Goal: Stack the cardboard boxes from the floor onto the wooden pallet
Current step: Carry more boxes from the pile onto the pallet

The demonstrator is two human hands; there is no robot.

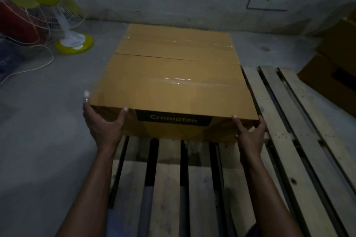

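Cardboard box, brown, rectangular and sealed: it is located at the left part of the pale wooden slatted pallet, extending away from both grips. Whether its base is fully seated on the slats cannot be determined.

1. Nearer than the grips, bare pallet slats run toward the person. To the right of the right grip, further slats remain uncovered, probably reserved for later boxes.
2. The left grip is clamped on the near left corner, with the thumb on the near face and the fingers along the left side.
3. The right grip is clamped on the near right corner in the same way. Holding opposite corners probably keeps the wide box level and allows it to be squared to the pallet edge.
4. Between the grips, a black label on the near face reads "Crompton".
5. Beyond the grips, the top flaps meet at a seam. Clear tape strips cross the top.
6. Far left of the left grip, a yellow and white fan stands on the grey concrete floor.
7. Far right of the right grip, more brown cardboard boxes wait on the floor, so the stacking appears to be at an early stage.
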